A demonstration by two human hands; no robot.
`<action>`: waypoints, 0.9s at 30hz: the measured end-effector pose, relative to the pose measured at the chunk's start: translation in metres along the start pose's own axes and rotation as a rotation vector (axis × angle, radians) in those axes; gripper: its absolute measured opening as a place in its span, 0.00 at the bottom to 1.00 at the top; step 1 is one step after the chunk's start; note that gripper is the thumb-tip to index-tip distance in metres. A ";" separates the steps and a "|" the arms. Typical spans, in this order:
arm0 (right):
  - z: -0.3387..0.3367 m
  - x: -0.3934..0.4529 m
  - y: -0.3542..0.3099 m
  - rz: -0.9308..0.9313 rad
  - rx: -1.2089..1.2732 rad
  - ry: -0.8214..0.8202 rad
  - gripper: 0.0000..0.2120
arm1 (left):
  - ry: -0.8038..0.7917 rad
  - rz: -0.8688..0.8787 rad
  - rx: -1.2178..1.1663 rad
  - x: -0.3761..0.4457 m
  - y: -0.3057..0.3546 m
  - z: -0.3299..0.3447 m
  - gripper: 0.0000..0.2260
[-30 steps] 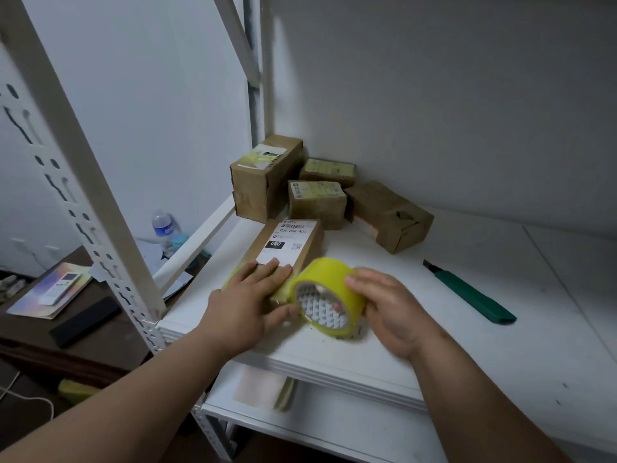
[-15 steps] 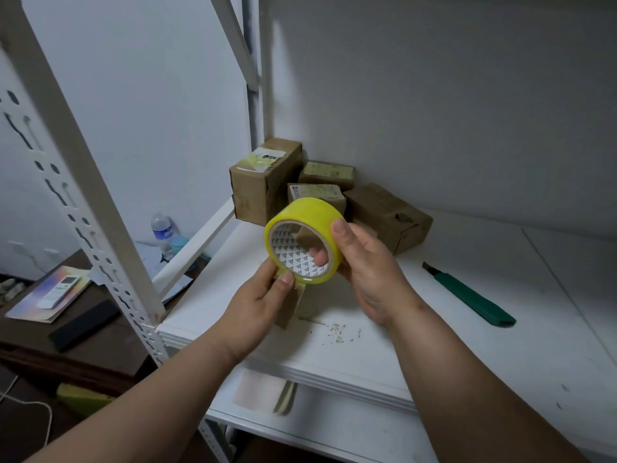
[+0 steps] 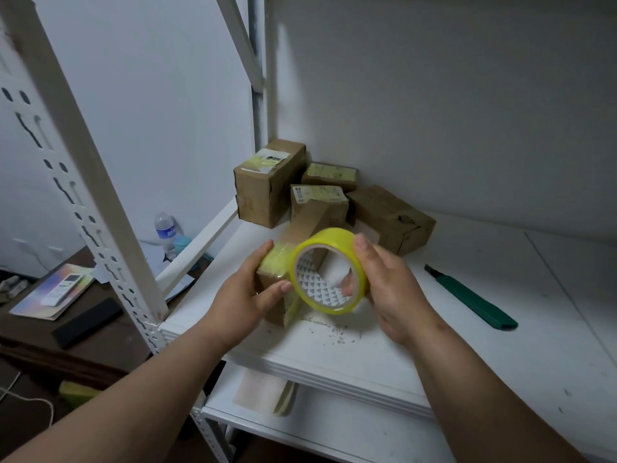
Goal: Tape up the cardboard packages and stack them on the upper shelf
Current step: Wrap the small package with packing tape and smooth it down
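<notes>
Head view: the long cardboard box (image 3: 300, 248) lies near the shelf's (image 3: 467, 329) front edge, its near end gripped by the left hand (image 3: 247, 292), yellow tape already over that end. The right hand (image 3: 384, 282) grips the tape roll (image 3: 329, 270) just at the box's 3 o'clock. To wrap cleanly, I'd keep the strip taut and the box pinned. Finished boxes (image 3: 270, 182) sit at 12 o'clock; the green cutter (image 3: 474, 299) at 3.

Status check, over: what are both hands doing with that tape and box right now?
Left hand grips long brown cardboard box, near end taped yellow. Right hand holds yellow tape roll against it. Green utility knife lies clear, to the right.
</notes>
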State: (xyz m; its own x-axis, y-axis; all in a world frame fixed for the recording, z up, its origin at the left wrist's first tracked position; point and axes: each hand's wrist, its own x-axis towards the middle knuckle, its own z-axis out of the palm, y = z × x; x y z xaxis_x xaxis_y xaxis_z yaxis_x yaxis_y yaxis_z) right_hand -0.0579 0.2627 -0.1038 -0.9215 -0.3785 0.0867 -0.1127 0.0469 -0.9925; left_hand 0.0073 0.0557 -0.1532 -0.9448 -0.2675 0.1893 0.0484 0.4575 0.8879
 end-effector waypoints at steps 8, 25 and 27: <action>-0.007 -0.005 0.008 0.025 -0.036 0.022 0.28 | -0.127 0.079 0.061 0.002 0.007 -0.006 0.33; -0.011 -0.021 0.021 0.061 -0.056 0.070 0.26 | -0.180 -0.139 -0.162 0.012 0.008 -0.024 0.27; -0.008 -0.019 0.024 0.075 -0.152 0.029 0.34 | -0.197 -0.152 -0.130 0.013 0.010 -0.025 0.29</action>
State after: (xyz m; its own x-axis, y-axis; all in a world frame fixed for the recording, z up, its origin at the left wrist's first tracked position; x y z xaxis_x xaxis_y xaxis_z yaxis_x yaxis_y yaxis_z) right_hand -0.0463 0.2781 -0.1287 -0.9395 -0.3422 0.0176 -0.0962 0.2141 -0.9721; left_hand 0.0040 0.0355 -0.1311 -0.9886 -0.1489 -0.0239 -0.0695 0.3087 0.9486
